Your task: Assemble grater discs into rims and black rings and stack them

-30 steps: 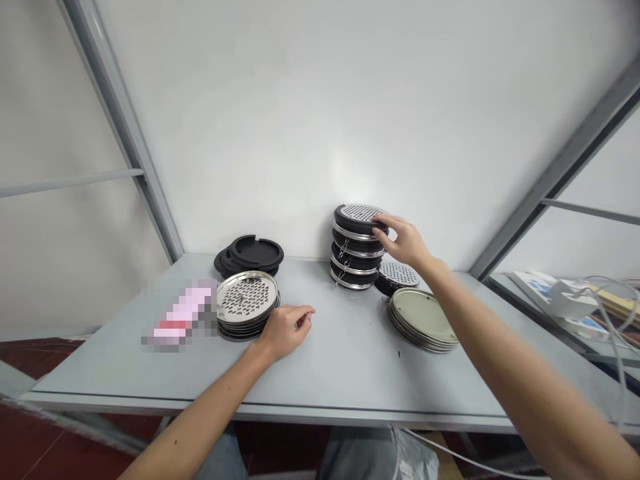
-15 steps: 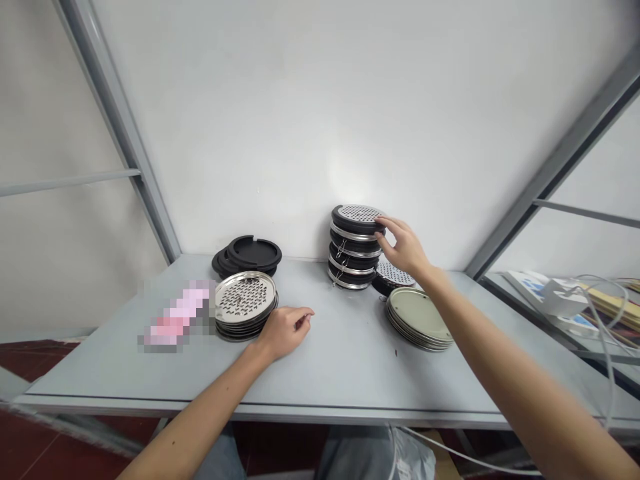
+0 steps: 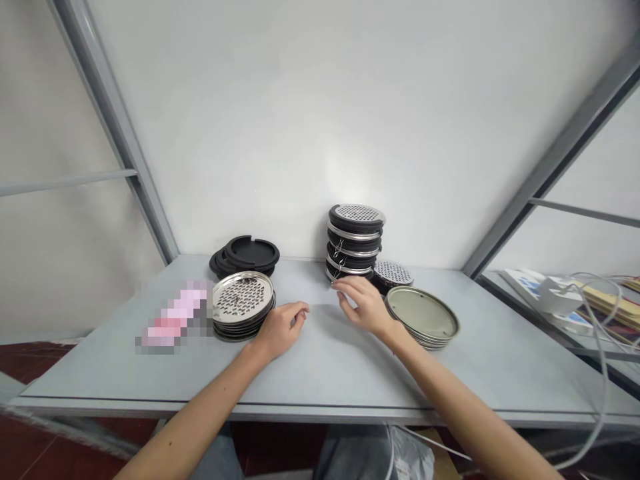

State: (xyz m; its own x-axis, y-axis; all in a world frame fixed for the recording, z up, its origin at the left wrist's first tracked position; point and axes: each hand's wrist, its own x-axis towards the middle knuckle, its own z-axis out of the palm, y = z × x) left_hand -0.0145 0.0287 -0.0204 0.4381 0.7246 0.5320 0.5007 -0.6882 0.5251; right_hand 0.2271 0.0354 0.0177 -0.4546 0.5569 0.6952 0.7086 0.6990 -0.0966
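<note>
My left hand [image 3: 279, 329] rests on the grey table [image 3: 320, 373] in a loose fist, just right of a stack of perforated metal discs [image 3: 243, 302]. My right hand [image 3: 364, 303] hovers low over the table with its fingers spread and nothing in them, in front of a tall stack of black round units with perforated metal tops [image 3: 355, 243]. A stack of flat greenish metal lids [image 3: 423, 315] lies right of that hand. One single black unit with a perforated top [image 3: 393, 273] sits behind the lids.
Black rubber rings [image 3: 246, 254] are piled at the back left near the white wall. A blurred pink object [image 3: 173, 316] lies left of the perforated discs. Grey frame posts rise at both sides. A side shelf at the right holds papers and white cables [image 3: 575, 293].
My right hand has let go of the top of the tall black stack and dropped down and left to just above the table. The left hand has stayed put.
</note>
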